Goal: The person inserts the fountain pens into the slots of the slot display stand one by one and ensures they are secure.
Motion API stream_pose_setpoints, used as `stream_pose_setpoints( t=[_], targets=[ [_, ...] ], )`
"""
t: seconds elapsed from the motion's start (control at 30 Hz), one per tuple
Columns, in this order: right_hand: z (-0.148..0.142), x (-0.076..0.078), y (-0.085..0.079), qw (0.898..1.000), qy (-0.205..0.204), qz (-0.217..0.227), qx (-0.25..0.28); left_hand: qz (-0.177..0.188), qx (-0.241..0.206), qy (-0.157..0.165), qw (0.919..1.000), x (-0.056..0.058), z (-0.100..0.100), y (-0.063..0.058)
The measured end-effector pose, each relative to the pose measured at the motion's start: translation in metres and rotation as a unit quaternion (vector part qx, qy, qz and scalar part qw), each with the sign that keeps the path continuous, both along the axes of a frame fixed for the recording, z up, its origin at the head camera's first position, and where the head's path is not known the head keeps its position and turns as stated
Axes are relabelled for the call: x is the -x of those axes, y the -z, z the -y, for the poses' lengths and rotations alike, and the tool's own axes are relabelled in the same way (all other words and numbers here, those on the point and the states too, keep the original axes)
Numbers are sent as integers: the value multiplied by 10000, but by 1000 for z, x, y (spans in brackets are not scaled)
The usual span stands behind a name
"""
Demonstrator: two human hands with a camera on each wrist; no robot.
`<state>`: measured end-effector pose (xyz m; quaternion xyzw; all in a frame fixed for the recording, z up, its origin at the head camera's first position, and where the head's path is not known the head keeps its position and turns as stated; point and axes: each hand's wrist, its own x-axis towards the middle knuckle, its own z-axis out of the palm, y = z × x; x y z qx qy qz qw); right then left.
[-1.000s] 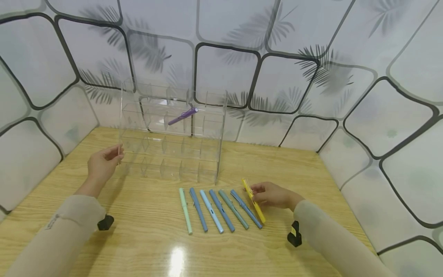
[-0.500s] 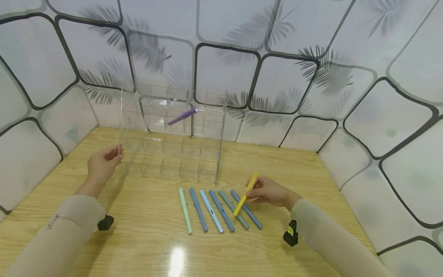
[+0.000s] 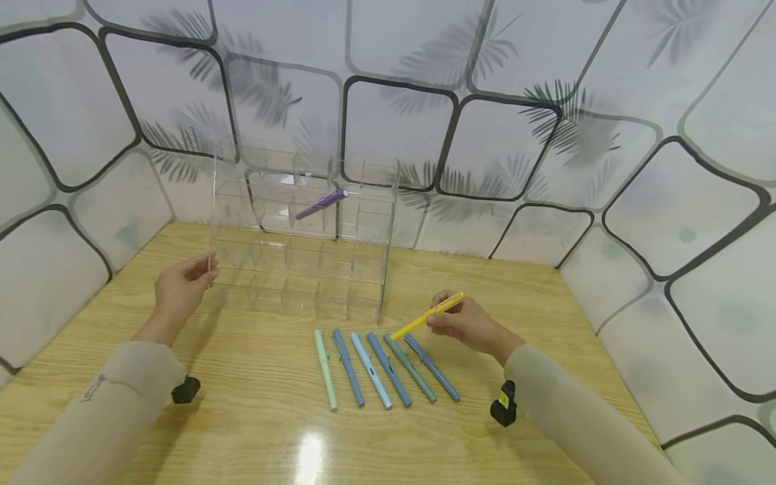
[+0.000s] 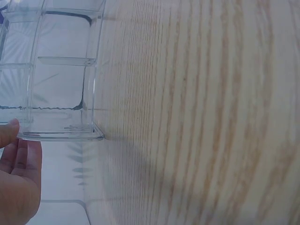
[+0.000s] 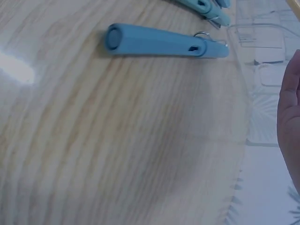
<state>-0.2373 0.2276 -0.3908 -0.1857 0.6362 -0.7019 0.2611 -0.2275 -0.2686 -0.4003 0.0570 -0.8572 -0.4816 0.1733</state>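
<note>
My right hand [image 3: 469, 325] pinches a yellow pen [image 3: 427, 315] above the table, its lower end pointing left over the top of the pen row. With thumb and fingers, my left hand [image 3: 180, 286] grips the left side panel of a clear acrylic display rack [image 3: 301, 269]; the left wrist view shows that panel's edge [image 4: 61, 136] between them. A purple pen [image 3: 321, 204] lies slanted on an upper tier of the rack. In front of it lie a mint green pen [image 3: 325, 369], a light blue pen [image 3: 371, 370], a grey-green pen [image 3: 409, 367] and several darker blue pens [image 3: 432, 367].
The rack's tiers are split by thin clear dividers [image 3: 287, 254] that are hard to see. A wooden table [image 3: 261, 431] carries everything. Patterned cloth walls [image 3: 515, 148] close off the back and sides.
My right hand has lifted the yellow pen from the right end of the row, moved it up and left, and turned it to a flatter slant. The left hand keeps its hold.
</note>
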Motion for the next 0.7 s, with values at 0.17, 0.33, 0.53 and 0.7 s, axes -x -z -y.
stream_pose_setpoints(
  t=[0.17,0.33,0.53,0.7],
  targets=[
    [6,4,-12,9990,331,-128,255,-51,26,-5,10000,1,0,1],
    [16,10,-29,9960,826,-159,302,-95,55,18,9999,0,0,1],
    [28,19,-48,9908,1254,-318,408,-173,-11,35,9998,0,1,2],
    [41,25,-68,9827,1658,-477,678,-266,-61,10,9996,1,1,1]
  ],
)
